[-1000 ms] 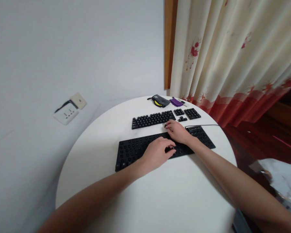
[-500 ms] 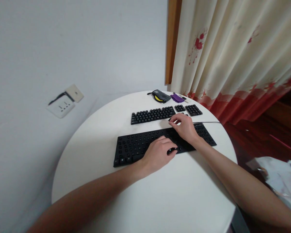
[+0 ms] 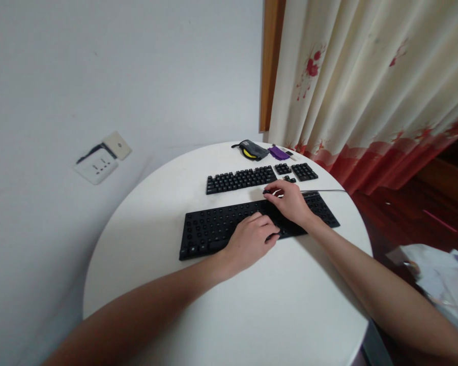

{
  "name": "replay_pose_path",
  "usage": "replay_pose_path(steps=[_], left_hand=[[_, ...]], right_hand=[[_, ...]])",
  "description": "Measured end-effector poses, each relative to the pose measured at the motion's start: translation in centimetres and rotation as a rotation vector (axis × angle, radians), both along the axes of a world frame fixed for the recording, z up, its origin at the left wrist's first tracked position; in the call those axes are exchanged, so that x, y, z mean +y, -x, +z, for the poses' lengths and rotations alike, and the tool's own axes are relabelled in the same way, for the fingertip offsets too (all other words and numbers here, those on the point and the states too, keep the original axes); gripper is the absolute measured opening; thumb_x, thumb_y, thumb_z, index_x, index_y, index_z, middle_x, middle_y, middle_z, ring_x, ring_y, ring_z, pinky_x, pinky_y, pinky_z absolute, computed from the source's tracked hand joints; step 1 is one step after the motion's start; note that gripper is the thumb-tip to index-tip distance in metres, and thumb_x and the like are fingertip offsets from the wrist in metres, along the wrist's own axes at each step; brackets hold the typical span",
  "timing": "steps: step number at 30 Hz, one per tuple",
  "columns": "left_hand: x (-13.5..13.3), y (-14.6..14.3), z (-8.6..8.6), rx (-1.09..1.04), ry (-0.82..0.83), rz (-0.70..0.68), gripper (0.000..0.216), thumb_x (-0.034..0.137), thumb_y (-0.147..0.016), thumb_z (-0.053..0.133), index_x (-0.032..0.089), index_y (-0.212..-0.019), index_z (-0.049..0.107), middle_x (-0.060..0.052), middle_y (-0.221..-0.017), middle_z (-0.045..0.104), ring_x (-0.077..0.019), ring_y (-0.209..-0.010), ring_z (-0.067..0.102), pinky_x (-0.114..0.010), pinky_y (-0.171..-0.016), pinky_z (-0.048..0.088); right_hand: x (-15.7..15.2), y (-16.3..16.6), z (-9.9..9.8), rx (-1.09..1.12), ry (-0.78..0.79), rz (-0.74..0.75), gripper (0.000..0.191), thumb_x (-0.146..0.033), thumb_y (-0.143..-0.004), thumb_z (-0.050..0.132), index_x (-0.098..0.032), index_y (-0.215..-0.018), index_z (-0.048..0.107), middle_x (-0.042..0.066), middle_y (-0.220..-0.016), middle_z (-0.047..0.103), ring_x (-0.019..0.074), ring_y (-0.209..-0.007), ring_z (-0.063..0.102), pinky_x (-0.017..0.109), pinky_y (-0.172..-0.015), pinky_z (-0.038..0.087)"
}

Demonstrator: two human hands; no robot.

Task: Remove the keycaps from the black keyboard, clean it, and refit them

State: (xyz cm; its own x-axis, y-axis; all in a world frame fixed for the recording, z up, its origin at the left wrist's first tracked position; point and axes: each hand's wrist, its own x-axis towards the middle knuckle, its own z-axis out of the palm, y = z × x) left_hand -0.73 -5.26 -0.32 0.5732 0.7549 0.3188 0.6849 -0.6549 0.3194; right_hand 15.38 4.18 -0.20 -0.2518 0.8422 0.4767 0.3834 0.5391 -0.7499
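Observation:
A black keyboard (image 3: pixel 213 223) lies on the white round table, with most of its keycaps off and the bare key posts showing. Curled over its near middle edge is my left hand (image 3: pixel 252 236), fingers on the board and thumb at the edge; the fingertips are partly hidden. My right hand (image 3: pixel 288 201) is above the keyboard's far edge, thumb and fingers pinched on a small black keycap (image 3: pixel 266 191). Just beyond it, loose keycaps (image 3: pixel 240 179) lie in keyboard order, with a smaller block (image 3: pixel 282 169), a number-pad block (image 3: pixel 304 172) and arrow keycaps (image 3: pixel 290 179).
At the table's far side lie a dark pouch with yellow (image 3: pixel 254 150) and a purple cloth item (image 3: pixel 278 153). A cable (image 3: pixel 328 190) runs off to the right. Wall sockets (image 3: pixel 97 165) are at left, a curtain (image 3: pixel 347 91) at right, and white bags (image 3: pixel 438 274) below.
My right hand has shifted slightly left, and the keycap in its fingertips shows more clearly. My left hand stays on the keyboard with its thumb and fingers barely moved.

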Motion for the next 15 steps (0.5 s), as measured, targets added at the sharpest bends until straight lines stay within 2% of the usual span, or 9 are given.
replay_pose_path(steps=[5,9,12,15], left_hand=[[0.0,0.1,-0.1,-0.016,-0.001,-0.006,0.014,0.025,-0.093,0.061,0.020,-0.098,0.074,-0.003,-0.096,0.070,-0.0192,-0.093,0.058,-0.033,-0.087,0.049],[0.0,0.1,-0.2,-0.044,-0.005,0.002,0.014,0.024,-0.093,0.061,0.020,-0.098,0.074,-0.002,-0.097,0.070,-0.0190,-0.094,0.058,-0.033,-0.088,0.049],[0.0,0.1,-0.1,-0.058,0.004,-0.004,0.014,0.023,-0.093,0.061,0.020,-0.097,0.074,-0.002,-0.097,0.071,-0.0188,-0.094,0.058,-0.033,-0.088,0.049],[0.1,0.1,-0.1,-0.063,0.011,-0.012,0.015,0.023,-0.093,0.060,0.021,-0.100,0.073,-0.003,-0.098,0.070,-0.0192,-0.095,0.058,-0.034,-0.089,0.049]], right_hand=[[0.4,-0.9,0.6,-0.006,-0.001,0.001,0.010,-0.022,-0.081,0.069,-0.018,-0.089,0.073,0.005,-0.088,0.074,0.0191,-0.079,0.068,0.033,-0.073,0.055],[0.3,-2.1,1.9,0.049,0.018,-0.040,0.011,-0.025,-0.079,0.072,-0.017,-0.088,0.074,0.005,-0.084,0.075,0.0188,-0.075,0.068,0.034,-0.074,0.056],[-0.8,-3.0,2.9,0.119,0.045,-0.038,0.016,-0.028,-0.078,0.075,-0.018,-0.090,0.073,0.005,-0.086,0.075,0.0191,-0.076,0.068,0.034,-0.075,0.057],[-3.1,-3.9,2.7,0.154,0.107,0.009,0.021,-0.030,-0.078,0.076,-0.019,-0.095,0.072,0.006,-0.093,0.075,0.0200,-0.080,0.070,0.034,-0.077,0.058]])
